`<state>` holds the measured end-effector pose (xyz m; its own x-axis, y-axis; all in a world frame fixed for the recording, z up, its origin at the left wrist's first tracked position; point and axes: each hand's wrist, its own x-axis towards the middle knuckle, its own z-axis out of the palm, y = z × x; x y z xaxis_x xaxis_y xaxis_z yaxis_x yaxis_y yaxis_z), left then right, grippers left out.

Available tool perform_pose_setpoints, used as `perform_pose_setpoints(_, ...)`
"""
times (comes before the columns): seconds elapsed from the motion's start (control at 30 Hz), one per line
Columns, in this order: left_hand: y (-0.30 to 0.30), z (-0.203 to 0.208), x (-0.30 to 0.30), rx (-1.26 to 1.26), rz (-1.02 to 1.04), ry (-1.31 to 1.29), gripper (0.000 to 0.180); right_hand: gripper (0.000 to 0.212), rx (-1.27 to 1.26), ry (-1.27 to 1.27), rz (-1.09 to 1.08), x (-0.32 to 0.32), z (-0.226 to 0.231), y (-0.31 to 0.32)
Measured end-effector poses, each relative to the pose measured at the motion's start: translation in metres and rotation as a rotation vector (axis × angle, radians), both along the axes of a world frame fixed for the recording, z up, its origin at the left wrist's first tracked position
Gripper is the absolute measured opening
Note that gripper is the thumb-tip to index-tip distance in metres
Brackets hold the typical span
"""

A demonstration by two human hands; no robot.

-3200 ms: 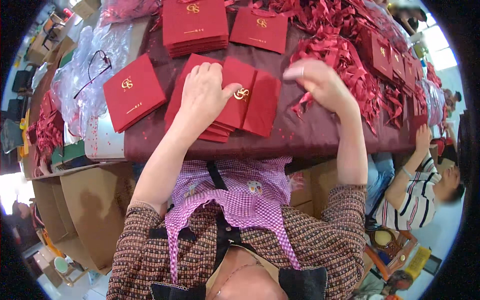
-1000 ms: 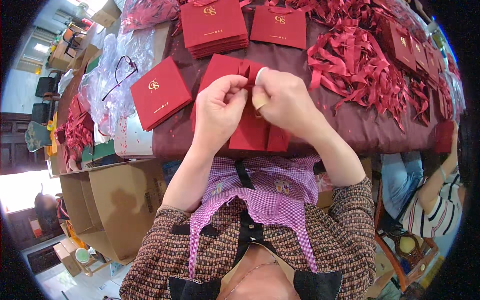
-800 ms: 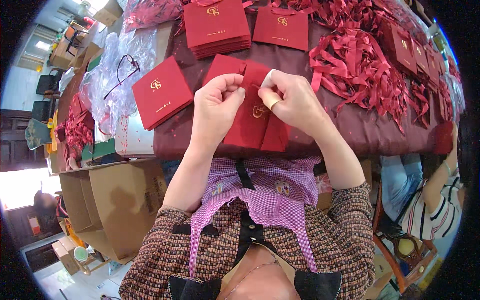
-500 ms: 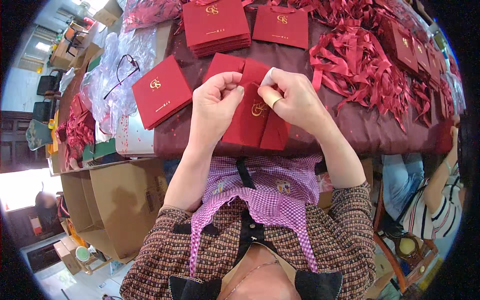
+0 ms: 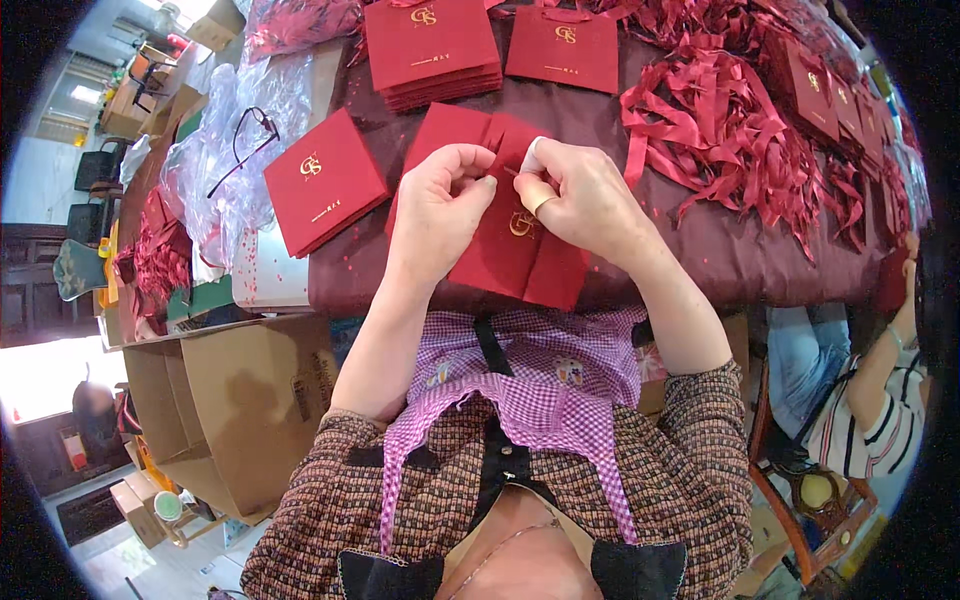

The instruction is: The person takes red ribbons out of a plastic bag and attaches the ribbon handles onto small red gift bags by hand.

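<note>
A dark red paper bag (image 5: 505, 262) with a gold emblem lies in front of me, its upper part opened out and its side panels spread. Over its upper half, my left hand (image 5: 436, 212) is closed in a pinch of thumb and forefinger. Close by on the right, my right hand (image 5: 592, 198) pinches too, with a white wrap on one finger and a gold-coloured band round the thumb. A thin dark line shows at the right fingertips, but what either pinch holds is too small to tell. The fingertips are a little apart.
Stacked red bags (image 5: 325, 185) lie to the left, another stack (image 5: 435, 55) and a ribbon-handled bag (image 5: 563, 60) at the far side. Tangled red ribbons (image 5: 710, 140) cover the right. Glasses (image 5: 243, 150) rest on clear plastic (image 5: 210, 165). A cardboard box (image 5: 245, 410) stands lower left; another person's arm (image 5: 885, 360) shows right.
My left hand has shifted slightly to the right, still pinched. The bag under my hands has moved a little rightward and toward me. My right hand has hardly moved.
</note>
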<state>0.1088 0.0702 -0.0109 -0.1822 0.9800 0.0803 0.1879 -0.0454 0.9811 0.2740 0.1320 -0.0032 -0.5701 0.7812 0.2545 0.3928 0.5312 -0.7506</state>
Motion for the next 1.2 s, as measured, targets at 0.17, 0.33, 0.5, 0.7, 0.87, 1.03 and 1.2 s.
perform_pose_setpoints(0.17, 0.000, -0.002, 0.000, 0.036, 0.036, -0.034, 0.024, 0.015, -0.017, -0.005, -0.001, 0.001, 0.000, 0.002)
perform_pose_setpoints(0.33, 0.000, -0.002, -0.003, 0.014, 0.014, -0.042, 0.024, 0.016, -0.040, -0.004, 0.010, 0.001, 0.001, 0.004)
perform_pose_setpoints(0.5, 0.000, -0.001, -0.002, 0.019, 0.010, -0.009, 0.021, 0.016, -0.078, -0.039, 0.014, 0.002, 0.002, 0.005)
perform_pose_setpoints(0.7, 0.000, -0.003, 0.006, 0.090, 0.043, 0.160, 0.017, 0.011, 0.416, -0.046, -0.041, -0.006, -0.004, -0.002)
perform_pose_setpoints(0.87, 0.003, -0.005, 0.004, 0.121, 0.066, 0.100, 0.016, 0.010, 0.749, -0.142, -0.057, -0.010, -0.009, -0.007)
perform_pose_setpoints(1.03, 0.004, -0.005, -0.003, 0.001, -0.034, 0.110, 0.017, 0.010, 0.439, -0.003, -0.058, -0.004, -0.017, 0.006)
perform_pose_setpoints(1.2, 0.006, -0.009, -0.009, -0.114, -0.059, 0.002, 0.018, 0.008, 0.082, 0.077, -0.068, 0.004, -0.022, 0.004)
